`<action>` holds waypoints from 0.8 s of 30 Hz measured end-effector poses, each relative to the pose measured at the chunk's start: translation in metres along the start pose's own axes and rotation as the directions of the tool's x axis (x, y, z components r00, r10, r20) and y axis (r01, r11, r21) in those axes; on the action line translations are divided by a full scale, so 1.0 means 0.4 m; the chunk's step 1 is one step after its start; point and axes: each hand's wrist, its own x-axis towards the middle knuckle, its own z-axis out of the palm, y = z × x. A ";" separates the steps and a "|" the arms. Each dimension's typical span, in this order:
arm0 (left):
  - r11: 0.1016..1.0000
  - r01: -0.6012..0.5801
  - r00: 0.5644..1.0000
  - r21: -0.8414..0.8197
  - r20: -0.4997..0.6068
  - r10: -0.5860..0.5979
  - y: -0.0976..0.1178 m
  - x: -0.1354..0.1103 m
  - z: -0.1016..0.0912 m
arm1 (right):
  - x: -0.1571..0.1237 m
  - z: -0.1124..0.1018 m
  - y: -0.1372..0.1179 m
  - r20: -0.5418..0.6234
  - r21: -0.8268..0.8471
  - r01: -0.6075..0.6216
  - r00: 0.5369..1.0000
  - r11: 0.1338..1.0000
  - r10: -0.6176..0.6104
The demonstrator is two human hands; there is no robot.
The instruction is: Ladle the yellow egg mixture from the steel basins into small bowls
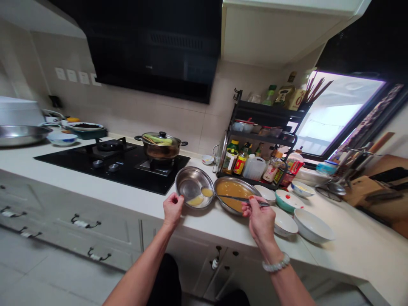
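Observation:
My left hand pinches the rim of a steel bowl, which tilts toward me with a little yellowish liquid in its lower side. My right hand is closed round the dark handle of a ladle. The ladle's head, holding some of the same liquid, is over the tilted bowl's right side. Just right of that bowl, a second steel bowl holds brownish-yellow batter-like liquid with pale bits; the ladle's handle crosses above it.
A lidded pot stands on the black gas hob. White bowls and a green bowl sit at the right. Behind them a black rack carries sauce bottles. A knife block stands far right, and a range hood hangs above.

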 end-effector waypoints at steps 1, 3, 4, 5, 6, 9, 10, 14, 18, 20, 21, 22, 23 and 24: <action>1.000 -0.002 1.000 0.000 0.000 0.002 0.000 0.000 0.000 | 0.006 -0.006 -0.006 -0.010 0.007 0.008 1.000 1.000 -0.008; 1.000 -0.003 1.000 0.005 -0.002 0.003 0.001 0.000 -0.001 | 0.021 -0.020 -0.018 -0.033 0.013 0.025 0.999 1.000 -0.025; 1.000 -0.002 1.000 0.009 -0.005 0.002 0.002 0.000 -0.001 | 0.029 -0.029 -0.024 -0.045 0.010 0.038 0.998 0.999 -0.037; 1.000 -0.002 1.000 0.012 -0.008 0.002 0.003 0.000 -0.001 | 0.037 -0.037 -0.028 -0.058 0.003 0.053 0.997 0.999 -0.053; 1.000 -0.001 1.000 0.015 -0.009 0.001 0.004 0.000 -0.001 | 0.046 -0.047 -0.032 -0.068 -0.010 0.069 0.995 0.998 -0.070; 1.000 0.003 1.000 0.021 -0.012 -0.003 0.005 0.000 0.000 | 0.064 -0.077 -0.037 -0.082 -0.093 0.130 0.987 0.987 -0.138; 1.000 0.006 1.000 0.021 -0.010 -0.005 0.006 0.000 0.000 | 0.068 -0.087 -0.036 -0.078 -0.135 0.154 0.983 0.979 -0.166; 1.000 0.008 1.000 0.013 -0.004 -0.008 0.006 -0.001 0.000 | 0.060 -0.121 -0.029 0.007 -0.315 0.294 0.952 0.902 -0.308; 1.000 -0.001 1.000 0.022 -0.006 0.002 0.005 0.000 0.000 | 0.033 -0.141 -0.029 0.196 -0.446 0.478 0.877 0.757 -0.439; 1.000 -0.005 1.000 0.020 -0.001 0.005 0.005 -0.001 0.000 | 0.020 -0.141 -0.033 0.303 -0.472 0.562 0.827 0.679 -0.474; 1.000 -0.006 1.000 0.017 0.001 0.006 0.005 -0.001 0.000 | 0.015 -0.139 -0.034 0.346 -0.471 0.596 0.803 0.650 -0.486; 1.000 -0.005 1.000 0.014 0.004 0.005 0.005 -0.002 0.000 | 0.009 -0.134 -0.035 0.376 -0.460 0.623 0.783 0.633 -0.496; 1.000 -0.004 1.000 0.012 0.007 0.004 0.006 -0.002 0.000 | 0.003 -0.128 -0.034 0.389 -0.442 0.639 0.769 0.630 -0.507; 1.000 -0.005 1.000 0.009 0.008 0.005 0.007 -0.003 0.000 | -0.004 -0.119 -0.030 0.388 -0.419 0.645 0.764 0.639 -0.516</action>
